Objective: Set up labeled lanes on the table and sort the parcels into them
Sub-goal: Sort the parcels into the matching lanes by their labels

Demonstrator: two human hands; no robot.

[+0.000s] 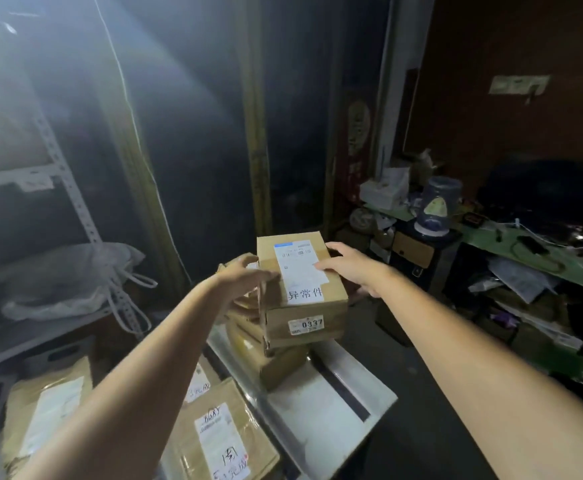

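Parcel [304, 292] labelled 异常件 (sticker 0337 on its near face) tops a stack of boxes [269, 362] at the far end of the white table [335, 410], seen from the head view. The left hand [245, 275] curls over its left top edge; the right hand [352, 268] clasps its right side, thumb on the label. This looks like the sorting step. Next, it needs lifting clear without toppling the stack, then carrying to its lane.

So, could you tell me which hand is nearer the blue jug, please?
Right. The right hand holds the right side of the parcel, toward the blue jug; the left hand holds its left side, farther off.
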